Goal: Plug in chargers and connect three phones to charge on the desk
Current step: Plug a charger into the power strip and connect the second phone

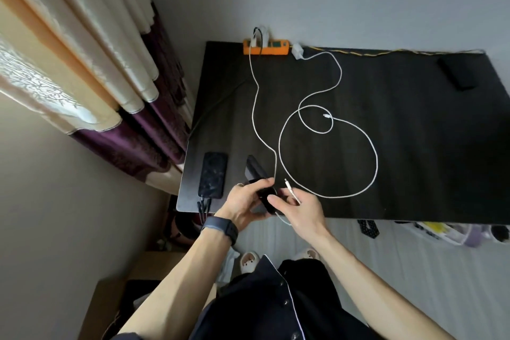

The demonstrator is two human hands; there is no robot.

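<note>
My left hand (242, 203) grips a dark phone (258, 174) tilted up over the desk's (400, 174) near left edge. My right hand (300, 208) pinches the plug end of a white cable (289, 185) right beside the phone. That cable (255, 107) runs up to an orange power strip (266, 47) at the desk's back edge. A second phone (212, 174) lies flat at the left with a dark cable at its lower end. A third dark phone (458, 73) lies far right. A white charger (297, 51) with a looped white cable (328, 157) lies unplugged beside the strip.
Curtains (96, 63) hang at the left beside the desk. Below the desk's right edge are cluttered items on the floor (441, 232). A cardboard box (143, 270) sits low left. My slippers (249, 259) show under the desk edge.
</note>
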